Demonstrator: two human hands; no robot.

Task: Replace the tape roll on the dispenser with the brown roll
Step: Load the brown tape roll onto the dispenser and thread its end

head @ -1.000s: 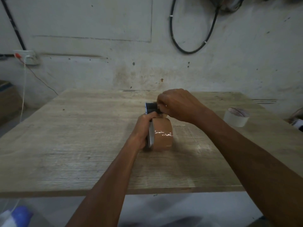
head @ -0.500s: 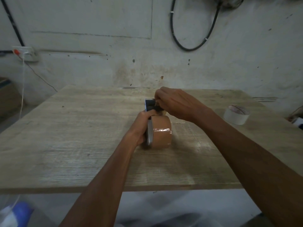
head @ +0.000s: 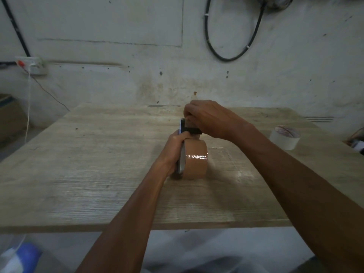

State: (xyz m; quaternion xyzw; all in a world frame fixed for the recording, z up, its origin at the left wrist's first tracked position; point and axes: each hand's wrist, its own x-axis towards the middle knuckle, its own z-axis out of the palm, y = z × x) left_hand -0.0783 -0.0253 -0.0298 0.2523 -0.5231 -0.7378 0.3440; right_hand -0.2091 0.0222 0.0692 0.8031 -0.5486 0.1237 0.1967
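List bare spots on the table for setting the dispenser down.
Whole left half of the table, from the left hand to the left edge, is bare. So is the near strip under both forearms. Crowded: centre, where both hands work the dispenser and brown roll; the right hand is on top. White roll occupies the far right.

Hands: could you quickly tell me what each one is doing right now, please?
Left hand: closed around the tape dispenser.
Right hand: fingers pinched at the dispenser's front end; what they hold is hidden.
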